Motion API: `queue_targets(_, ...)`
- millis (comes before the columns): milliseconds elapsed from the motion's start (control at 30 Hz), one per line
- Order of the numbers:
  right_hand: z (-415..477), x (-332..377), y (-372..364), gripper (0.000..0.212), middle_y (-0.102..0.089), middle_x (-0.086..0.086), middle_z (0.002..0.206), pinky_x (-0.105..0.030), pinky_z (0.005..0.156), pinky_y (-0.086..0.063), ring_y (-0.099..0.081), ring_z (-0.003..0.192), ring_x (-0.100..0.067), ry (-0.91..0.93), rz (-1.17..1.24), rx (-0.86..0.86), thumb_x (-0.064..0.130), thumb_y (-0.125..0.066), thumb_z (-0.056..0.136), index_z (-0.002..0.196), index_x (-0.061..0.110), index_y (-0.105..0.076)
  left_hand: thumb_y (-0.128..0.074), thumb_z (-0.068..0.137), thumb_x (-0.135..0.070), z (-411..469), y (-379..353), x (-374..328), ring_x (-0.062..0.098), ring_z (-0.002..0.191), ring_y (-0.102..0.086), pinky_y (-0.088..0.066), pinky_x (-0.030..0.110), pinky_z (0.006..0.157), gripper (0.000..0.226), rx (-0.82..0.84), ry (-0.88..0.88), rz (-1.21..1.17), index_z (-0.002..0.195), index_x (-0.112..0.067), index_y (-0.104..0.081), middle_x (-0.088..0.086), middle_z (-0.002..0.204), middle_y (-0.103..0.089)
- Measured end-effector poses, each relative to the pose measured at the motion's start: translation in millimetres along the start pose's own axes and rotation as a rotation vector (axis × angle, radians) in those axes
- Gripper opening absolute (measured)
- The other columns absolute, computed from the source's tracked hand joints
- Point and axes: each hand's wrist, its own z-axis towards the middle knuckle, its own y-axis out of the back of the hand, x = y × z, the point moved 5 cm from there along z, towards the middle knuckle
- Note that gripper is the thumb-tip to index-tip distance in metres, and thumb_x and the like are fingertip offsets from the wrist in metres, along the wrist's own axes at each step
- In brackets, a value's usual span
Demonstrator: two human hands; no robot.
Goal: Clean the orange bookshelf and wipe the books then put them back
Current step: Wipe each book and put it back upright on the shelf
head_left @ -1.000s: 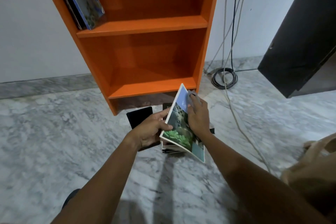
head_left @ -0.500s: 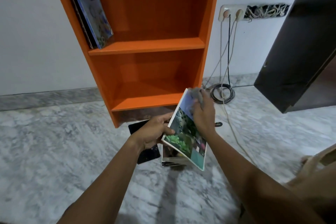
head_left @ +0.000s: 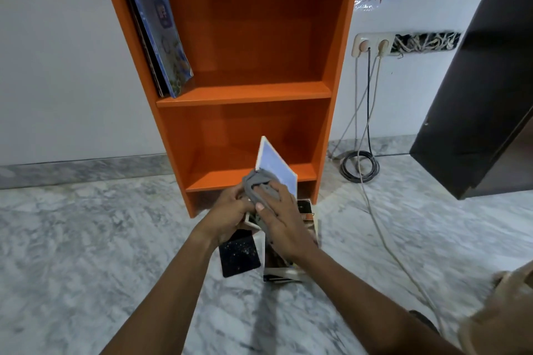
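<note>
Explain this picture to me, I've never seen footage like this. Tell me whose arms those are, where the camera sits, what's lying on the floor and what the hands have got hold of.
There is no machine here. These are a person's two bare arms, filmed by one wide-angle camera worn on their head, looking forward and down.

The left hand grips a thin book with a pale blue cover by its lower part, tilted up in front of the orange bookshelf. The right hand holds a grey cloth against that book.

Below the hands, on the marble floor, lie a black book and, beside it, a small stack of books. A few leaning books rest against the left wall of the shelf's upper compartment.

To the right, cables run down from a wall socket.
</note>
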Motion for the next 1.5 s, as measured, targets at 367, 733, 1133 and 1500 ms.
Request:
queue_targets(367, 46.6, -41.3, 66.7, 0.048, -0.028, -0.002, 0.16, -0.033, 0.103, -0.032, -0.034, 0.144, -0.024, -0.33, -0.069, -0.289, 0.043, -0.041, 0.107, 0.153, 0.027, -0.044, -0.054, 0.086, 0.02, -4.6, -37.6, 5.3, 0.029, 0.088, -0.067, -0.059, 0.031, 0.066, 0.074, 0.304, 0.058, -0.006, 0.148, -0.02, -0.05, 0.023, 0.106, -0.069)
queue_targets(733, -1.9, -108.0, 67.3, 0.036, -0.067, -0.011, 0.112, -0.038, 0.084, -0.056, -0.066, 0.095, -0.025, -0.823, 0.397, -0.407, 0.038, -0.039, 0.108, 0.134, 0.021, -0.057, -0.05, 0.092, 0.016, 3.0, -24.0, -5.0, 0.038, 0.105, -0.064, -0.061, 0.039, 0.071, 0.07, 0.206, 0.044, -0.166, 0.148, -0.026, -0.047, 0.015, 0.125, -0.07)
queue_targets(1133, 19.3, -68.2, 59.1, 0.018, -0.062, -0.002, 0.06, -0.037, 0.073, -0.048, -0.057, 0.064, -0.018, -0.641, 0.591, -0.22, 0.016, -0.07, 0.094, 0.083, 0.004, -0.062, -0.063, 0.091, -0.017, 22.5, 29.7, -8.0, 0.02, 0.109, -0.063, -0.054, 0.04, 0.095, 0.067, -0.412, 0.008, 0.399, 0.154, -0.023, -0.039, -0.006, 0.132, -0.063)
queue_targets(1500, 31.3, 23.9, 15.5, 0.027, -0.065, -0.007, 0.107, -0.04, 0.064, -0.052, -0.065, 0.08, -0.03, 0.06, -0.476, -0.025, 0.021, -0.064, 0.088, 0.114, 0.014, -0.066, -0.075, 0.08, -0.049, 21.7, -6.7, -33.8, 0.028, 0.082, -0.07, -0.054, 0.052, 0.079, 0.057, -0.229, -0.23, -0.396, 0.124, -0.016, -0.06, 0.008, 0.092, -0.073)
